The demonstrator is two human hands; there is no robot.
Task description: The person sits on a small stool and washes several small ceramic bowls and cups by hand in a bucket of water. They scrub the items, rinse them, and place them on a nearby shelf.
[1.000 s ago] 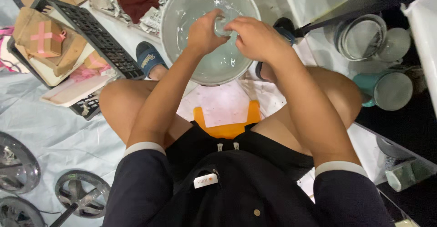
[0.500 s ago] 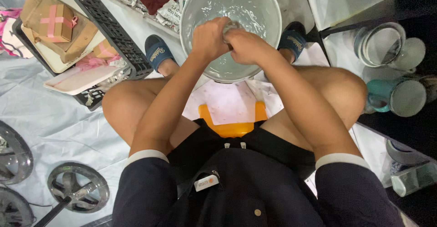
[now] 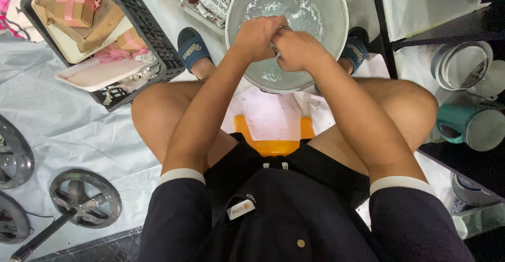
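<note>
A large pale basin holding water stands on the floor between my feet. Both hands meet over its middle. My left hand and my right hand are closed around a small clear glass. Only a bit of its rim shows between the fingers, and the rest is hidden. The hands sit just at the water's surface.
I sit on an orange stool, feet in dark blue sandals. A black crate with boxes and trays stands on the left. Round metal discs lie at the lower left. A teal mug and stacked metal bowls are on the right.
The view has tilted down, so the basin now sits higher in the picture. My hands have closed more tightly together around the glass, hiding most of it.
</note>
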